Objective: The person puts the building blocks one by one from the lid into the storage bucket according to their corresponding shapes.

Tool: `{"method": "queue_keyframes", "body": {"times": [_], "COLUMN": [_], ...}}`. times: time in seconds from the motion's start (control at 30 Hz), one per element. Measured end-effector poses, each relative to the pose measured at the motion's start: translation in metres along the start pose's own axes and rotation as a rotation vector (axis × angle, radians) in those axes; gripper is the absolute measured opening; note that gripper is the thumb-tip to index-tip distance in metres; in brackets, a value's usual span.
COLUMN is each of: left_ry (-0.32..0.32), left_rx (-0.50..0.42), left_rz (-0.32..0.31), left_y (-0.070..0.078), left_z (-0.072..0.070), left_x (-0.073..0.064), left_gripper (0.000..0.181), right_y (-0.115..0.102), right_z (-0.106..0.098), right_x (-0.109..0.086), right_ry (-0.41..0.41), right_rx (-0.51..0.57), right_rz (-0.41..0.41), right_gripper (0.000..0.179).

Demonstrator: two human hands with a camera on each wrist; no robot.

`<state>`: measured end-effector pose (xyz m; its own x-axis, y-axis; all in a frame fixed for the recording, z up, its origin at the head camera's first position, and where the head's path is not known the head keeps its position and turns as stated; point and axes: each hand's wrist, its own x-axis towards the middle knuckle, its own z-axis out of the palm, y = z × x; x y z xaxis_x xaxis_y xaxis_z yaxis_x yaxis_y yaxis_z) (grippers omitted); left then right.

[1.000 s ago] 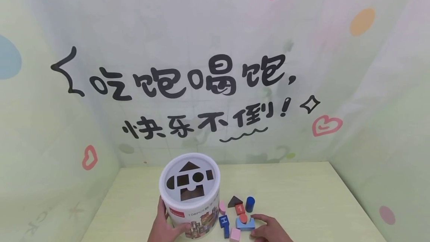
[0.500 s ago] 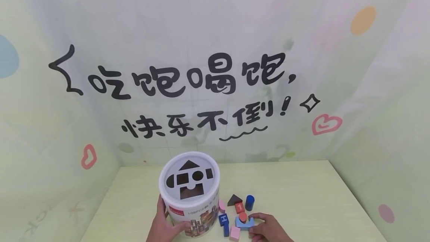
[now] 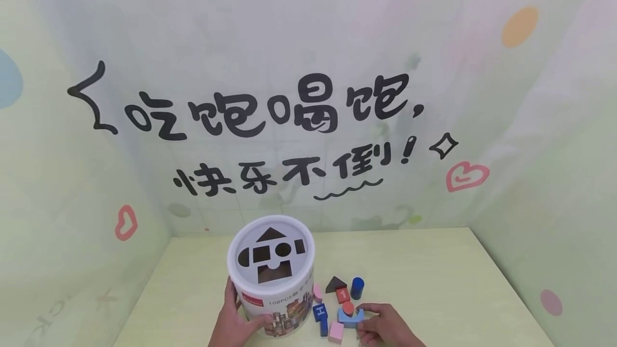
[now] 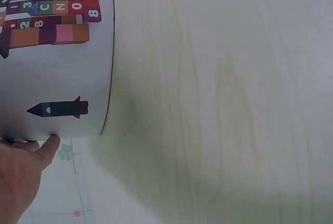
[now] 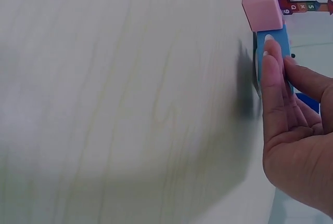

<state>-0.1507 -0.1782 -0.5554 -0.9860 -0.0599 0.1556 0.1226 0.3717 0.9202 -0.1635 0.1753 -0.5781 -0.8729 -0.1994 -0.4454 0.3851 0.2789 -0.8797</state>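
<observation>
My left hand (image 3: 236,323) grips the side of a white block bucket (image 3: 255,292), its thumb on the printed front. The bucket's lid (image 3: 270,280) has triangular, square, round and other cut-outs. In the left wrist view the left hand (image 4: 21,177) lies along the bucket wall (image 4: 57,76). My right hand (image 3: 388,326) pinches the right end of a light blue block with a curved notch (image 3: 349,320). A round orange-red block (image 3: 348,308) sits at the notch. In the right wrist view, fingers and thumb lie on opposite sides of the blue block (image 5: 281,35).
Near the bucket lie a pink block (image 3: 336,332), a blue block marked H (image 3: 320,312), another blue block (image 3: 324,327), a red block (image 3: 342,295), a dark triangular block (image 3: 336,284), a blue cylinder (image 3: 357,288) and a partly hidden pink piece (image 3: 317,293). Printed curtains surround the table (image 3: 414,261).
The light blue block has tilted slightly in the right hand, so its curved notch shows more. The left hand keeps its grip on the bucket. The head view has shifted slightly.
</observation>
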Motion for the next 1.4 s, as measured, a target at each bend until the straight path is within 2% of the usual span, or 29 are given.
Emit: {"method": "queue_keyframes", "body": {"times": [0.2,0.4,0.63,0.8,1.17,1.4], "left_ry": [0.014,0.015,0.008,0.013,0.016,0.011], "left_rx": [0.047,0.057,0.065,0.066,0.040,0.024], "left_rz": [0.012,0.002,-0.016,-0.007,0.002,0.023], "left_y": [0.002,0.005,0.003,0.003,0.002,0.003], "left_z": [-0.001,-0.002,-0.001,-0.002,-0.003,-0.001], "left_x": [0.000,-0.001,0.000,-0.001,-0.002,-0.001], "left_gripper": [0.124,0.125,0.124,0.124,0.124,0.125], "right_y": [-0.008,-0.017,-0.027,-0.039,-0.064,-0.080], "right_z": [-0.003,-0.003,-0.002,-0.001,-0.010,-0.016], "right_x": [-0.001,-0.004,-0.010,-0.013,-0.015,-0.014], "right_ry": [0.015,-0.007,-0.056,-0.078,-0.098,-0.120], "right_rx": [-0.073,-0.023,0.014,0.013,0.020,0.020], "right_rz": [-0.027,-0.051,-0.136,-0.183,-0.229,-0.255], "right_gripper": [0.041,0.042,0.047,0.047,0.048,0.042]}}
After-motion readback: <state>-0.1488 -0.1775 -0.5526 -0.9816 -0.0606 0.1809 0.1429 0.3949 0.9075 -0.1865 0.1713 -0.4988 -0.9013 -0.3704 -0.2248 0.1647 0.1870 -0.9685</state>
